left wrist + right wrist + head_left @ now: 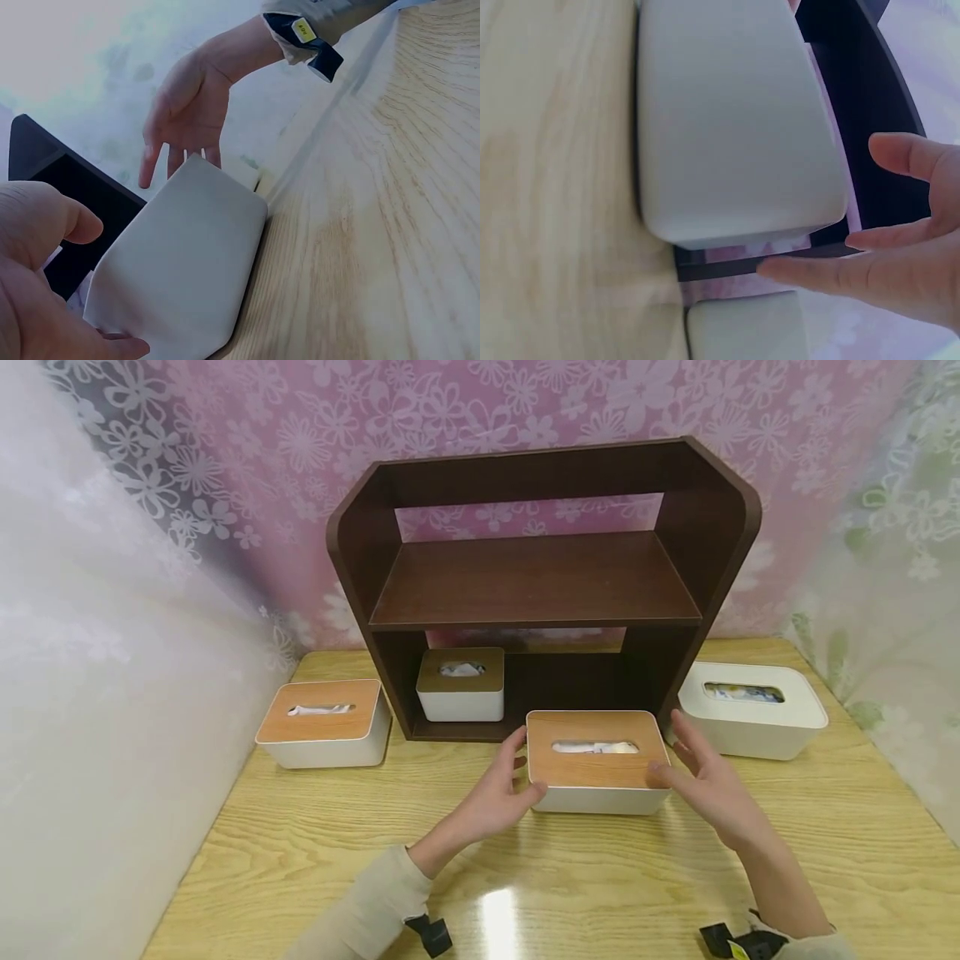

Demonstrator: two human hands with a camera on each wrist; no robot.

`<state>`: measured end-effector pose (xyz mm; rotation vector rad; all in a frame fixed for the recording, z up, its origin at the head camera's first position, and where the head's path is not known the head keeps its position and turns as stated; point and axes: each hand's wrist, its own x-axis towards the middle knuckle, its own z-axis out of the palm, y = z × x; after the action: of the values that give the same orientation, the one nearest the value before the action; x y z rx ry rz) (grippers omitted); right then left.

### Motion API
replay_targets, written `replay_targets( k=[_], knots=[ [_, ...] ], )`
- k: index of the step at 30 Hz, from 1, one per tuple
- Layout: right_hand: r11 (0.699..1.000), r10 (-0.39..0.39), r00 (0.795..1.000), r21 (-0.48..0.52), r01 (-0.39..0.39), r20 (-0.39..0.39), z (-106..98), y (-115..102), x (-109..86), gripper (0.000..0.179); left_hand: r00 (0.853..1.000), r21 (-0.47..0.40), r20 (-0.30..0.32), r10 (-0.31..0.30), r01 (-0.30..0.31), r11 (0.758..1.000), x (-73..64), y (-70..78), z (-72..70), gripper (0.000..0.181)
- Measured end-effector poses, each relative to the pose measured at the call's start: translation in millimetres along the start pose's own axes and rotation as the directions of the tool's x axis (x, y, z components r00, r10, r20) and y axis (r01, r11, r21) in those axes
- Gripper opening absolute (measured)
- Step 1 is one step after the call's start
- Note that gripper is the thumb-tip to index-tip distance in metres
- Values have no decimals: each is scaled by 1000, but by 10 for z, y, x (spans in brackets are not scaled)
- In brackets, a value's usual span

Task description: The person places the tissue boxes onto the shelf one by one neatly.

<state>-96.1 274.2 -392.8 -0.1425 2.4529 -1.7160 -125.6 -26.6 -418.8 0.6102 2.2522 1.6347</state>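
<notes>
A white tissue box with a light wood lid [600, 774] rests on the table in front of the dark brown shelf, tissue showing in its slot. At its left end is my left hand [495, 793], fingers loosely extended and the thumb near the front corner; the left wrist view shows fingertips against the white side [180, 255]. My right hand [716, 789] is spread at the right end, its thumb over the lid's edge in the head view. From the right wrist view, the right fingers [817, 274] look apart from the box.
The two-tier shelf [536, 581] holds a small brown-lidded tissue box [461, 702] at its lower left. Another wood-lidded tissue box [326, 752] stands left of the shelf. An all-white tissue box [753, 731] sits to the right. All stand on a wood-grain table [600, 885].
</notes>
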Motion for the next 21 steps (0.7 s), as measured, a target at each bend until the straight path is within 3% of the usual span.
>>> replay_targets(
  k=[7,15,21],
  knots=[
    [1000,-20,997,-11,21,71,6,133,-19,87,1000,4,5,-9,9,1000,16,-51,27,81],
    [1000,8,996,29,-11,91,44,214,-13,85,998,-68,23,-61,62,996,19,-114,52,80],
    [999,7,996,42,-11,86,97,255,-23,82,997,-72,-12,-82,81,994,-4,-115,71,78]
  ],
)
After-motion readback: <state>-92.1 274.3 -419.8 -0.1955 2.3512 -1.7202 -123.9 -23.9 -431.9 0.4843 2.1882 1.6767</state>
